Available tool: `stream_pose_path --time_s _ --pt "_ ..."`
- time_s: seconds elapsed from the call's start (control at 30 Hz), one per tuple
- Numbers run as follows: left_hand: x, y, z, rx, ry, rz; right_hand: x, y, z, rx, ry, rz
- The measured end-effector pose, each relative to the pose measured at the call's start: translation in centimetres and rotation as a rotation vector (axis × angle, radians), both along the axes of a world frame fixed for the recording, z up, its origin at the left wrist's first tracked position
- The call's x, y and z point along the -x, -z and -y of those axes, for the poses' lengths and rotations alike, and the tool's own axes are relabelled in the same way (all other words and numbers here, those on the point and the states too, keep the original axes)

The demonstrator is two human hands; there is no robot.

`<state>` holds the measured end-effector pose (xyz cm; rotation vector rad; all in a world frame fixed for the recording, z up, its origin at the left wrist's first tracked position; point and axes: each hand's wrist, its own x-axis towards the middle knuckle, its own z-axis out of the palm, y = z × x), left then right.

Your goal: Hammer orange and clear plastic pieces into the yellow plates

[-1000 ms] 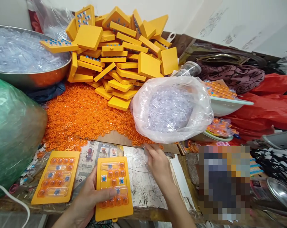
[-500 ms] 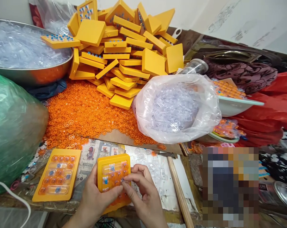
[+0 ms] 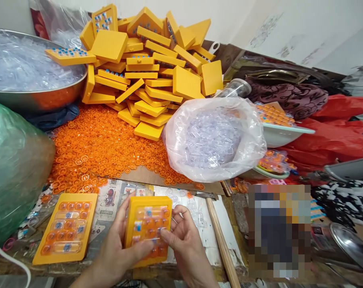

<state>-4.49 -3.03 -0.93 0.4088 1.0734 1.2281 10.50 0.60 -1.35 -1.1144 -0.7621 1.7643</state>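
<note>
A yellow plastic board (image 3: pixel 151 201), its face set with orange round pieces and clear capsule-like pieces with blue-and-white bits, is tilted toward me between both hands. My left hand (image 3: pixel 117 244) grips its left side, with the thumb lying across the lower face. My right hand (image 3: pixel 190 244) is at its right side, thumb pressed on a piece near the right edge and other fingers curled beside that edge. Whether a loose piece is under the right thumb is hidden. A similar filled board (image 3: pixel 90 224) lies flat on the table to the left.
Behind are a tall heap of yellow boards (image 3: pixel 112 46) and spread orange rings (image 3: pixel 109 148). A white plastic bag (image 3: pixel 175 148) holds clear parts, as does a metal basin (image 3: pixel 70 91). A green bag (image 3: pixel 16 168) bulges at left; a wooden stick (image 3: pixel 221 244) lies at right.
My view has shifted slightly, so the surroundings sit further left. My right thumb has moved up onto the board's right side, and the fingers have drawn back from its face to the edge.
</note>
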Motion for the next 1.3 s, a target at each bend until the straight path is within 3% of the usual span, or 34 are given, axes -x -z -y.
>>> stream_pose_path --time_s 0.1,0.23,0.3,0.37,0.43,0.5,0.53,0.6,0.67,0.77,0.93,1.17,1.3 --pt "-0.1 0.3 0.4 -0.053 -0.016 0.232 1.1 -1.1 -0.1 0.143 0.102 -0.202" --pt "-0.8 0.6 1.2 -0.022 -0.169 0.051 3.9 -1.0 2.1 0.176 0.075 -0.263" --pt "-0.8 0.1 1.0 -0.003 -0.251 -0.005 4.2 -1.1 2.9 0.059 0.086 -0.149" --pt "-0.4 -0.8 0.6 -0.013 -0.315 0.056 2.9 -2.2 1.9 -0.246 0.196 0.175" --pt "0.1 -1.6 0.0 -0.031 -0.330 0.141 0.3 -4.5 -1.1 -0.727 0.396 0.767" --pt "0.6 -2.2 -0.3 -0.015 -0.295 0.179 -2.5 -7.4 -5.6 -0.851 0.445 0.952" --pt "0.8 -2.4 -0.3 -0.004 -0.269 0.194 -3.6 -8.7 -7.9 -0.881 0.391 1.079" --pt "1.0 -2.5 -0.1 0.026 -0.215 0.229 -4.7 -10.8 -11.9 -0.914 0.032 1.832" --pt "1.1 -2.5 0.2 0.054 -0.171 0.259 -4.7 -11.8 -14.6 -0.879 -0.101 1.983" --pt "1.6 -2.7 0.6 0.081 -0.119 0.277 -4.2 -11.8 -16.0 -0.882 -0.126 2.004" --pt "2.5 -2.7 0.6 0.107 -0.084 0.273 -5.6 -11.6 -15.9 -1.020 -0.060 1.908" --pt "2.5 -2.8 0.3 0.183 -0.004 0.260 -7.4 -10.9 -15.7 -1.261 0.152 1.526" --pt "2.6 -2.1 0.3 0.292 -0.046 0.269 -6.3 -10.4 -12.6 -1.287 0.332 1.238"
